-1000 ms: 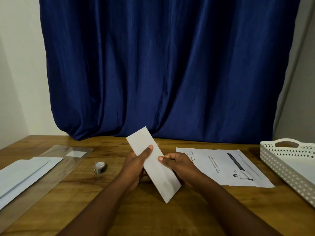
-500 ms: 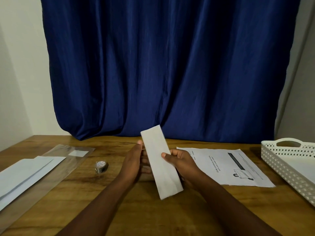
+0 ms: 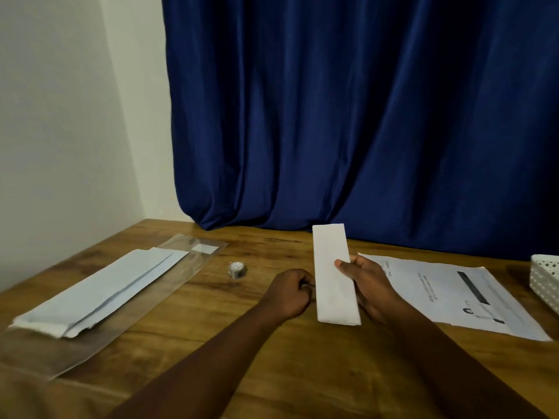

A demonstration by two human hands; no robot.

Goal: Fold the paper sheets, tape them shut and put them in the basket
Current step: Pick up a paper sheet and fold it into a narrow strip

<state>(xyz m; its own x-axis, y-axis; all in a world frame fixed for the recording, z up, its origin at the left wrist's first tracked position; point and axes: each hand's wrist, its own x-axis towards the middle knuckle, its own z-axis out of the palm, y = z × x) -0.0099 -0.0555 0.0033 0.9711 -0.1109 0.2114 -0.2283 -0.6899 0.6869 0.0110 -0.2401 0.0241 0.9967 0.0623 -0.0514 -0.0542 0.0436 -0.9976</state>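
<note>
A long, narrow folded white paper [image 3: 332, 276] stands nearly upright over the wooden table, its lower end near the tabletop. My right hand [image 3: 367, 285] grips it from the right, thumb across its front. My left hand [image 3: 290, 293] is curled into a loose fist just left of the paper, off it, with nothing seen in it. A small roll of tape [image 3: 237, 270] lies on the table to the left of my left hand. A white perforated basket [image 3: 544, 279] shows at the right edge, mostly cut off.
Printed sheets [image 3: 447, 294] lie flat to the right, behind my right hand. At the left, white envelopes [image 3: 99, 293] rest on a clear plastic sleeve [image 3: 169, 291]. A blue curtain hangs behind the table; a white wall is at the left.
My left hand has let go of the folded paper and closed into a fist beside it. The right hand has turned the paper more upright. The view has swung to the left.
</note>
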